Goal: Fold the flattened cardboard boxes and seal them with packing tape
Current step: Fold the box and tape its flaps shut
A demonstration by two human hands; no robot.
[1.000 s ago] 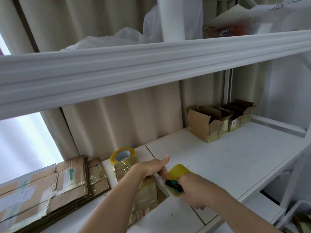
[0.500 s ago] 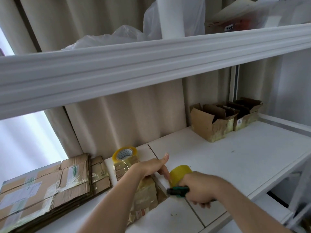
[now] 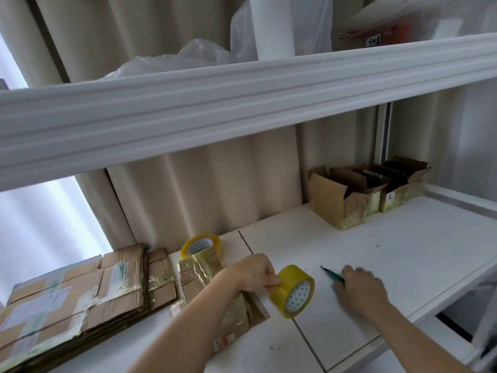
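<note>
Left hand (image 3: 252,273), lower centre of frame: grip curled tight on a yellow roll of packing tape (image 3: 293,290), fingers hooked over its upper edge, the roll lifted with its patterned core facing lower right. Beneath the left forearm lies a tape-covered cardboard box (image 3: 207,275), partly hidden by the arm.

Right hand (image 3: 359,288), right of the roll: palm down on the counter (image 3: 403,254), fingers curled round a green-handled cutter (image 3: 332,274) whose tip points toward upper left. The hand is motion-blurred — how firmly the grip closes on the tool cannot be told.

Second tape roll (image 3: 201,244) stands just behind the taped box, touching it, near the curtain. Stack of flattened cardboard boxes (image 3: 80,294) at lower left, carrying old tape and worn shipping labels; the print is too small to read.

Surface: white, with a seam running from behind the hands down toward the bottom edge; a few dark specks. Upper right of the counter — two folded boxes (image 3: 357,197) with flaps open, side by side against the back; the farther one bears a small label, illegible.

Room: beige curtain (image 3: 209,189) behind, bright window at left. White shelf (image 3: 242,103) crosses the frame overhead, holding clear plastic bags (image 3: 188,55) and a box with a small dark-lettered tag, unreadable.
</note>
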